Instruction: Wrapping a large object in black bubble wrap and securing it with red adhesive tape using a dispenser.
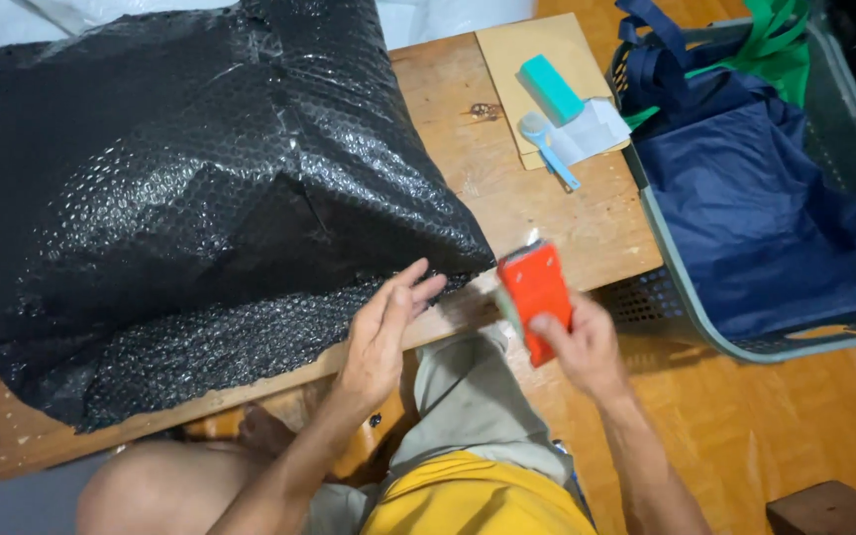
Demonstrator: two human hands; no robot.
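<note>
Within right hand (pixel 587 347): flat orange-red packet (pixel 535 297)

Even, fairly bright indoor light is falling from above w/ soft shadows only; a dim patch is sitting under the table edge (pixel 250 391) at lower centre. Glare is speckling the black bubble wrap (pixel 180 198) in upper left, esp. along its creases near centre. The red box (pixel 535 292) & right hand (pixel 587 347) are smearing w/ motion blur, while frame edges are bending slightly, wide-angle style.
</note>
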